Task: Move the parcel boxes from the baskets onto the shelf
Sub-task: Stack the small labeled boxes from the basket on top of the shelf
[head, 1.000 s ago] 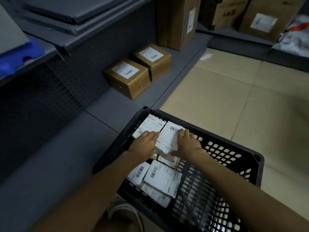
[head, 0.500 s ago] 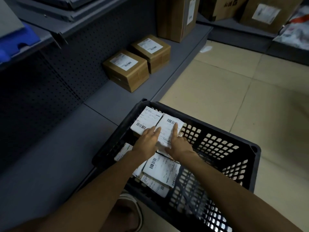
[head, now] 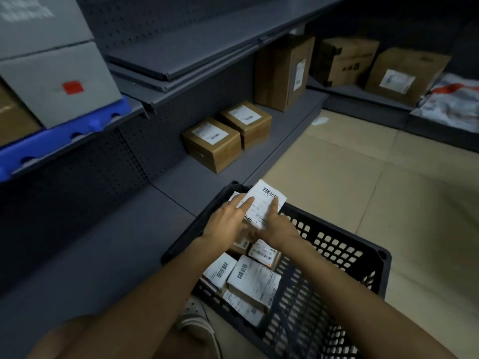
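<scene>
Item held: small parcel box with a white barcode label [head: 264, 203], raised above the far left corner of the black perforated plastic basket [head: 337, 244]. Our left hand [head: 228, 224] grips its left side, fingers lying over the label; our right hand [head: 278, 226] grips its right side, forefinger extended across the label. In the basket: more labelled small parcels [head: 254, 278]. On the grey metal bottom shelf [head: 181, 190]: two brown cardboard boxes [head: 225, 137], side by side, touching.
</scene>
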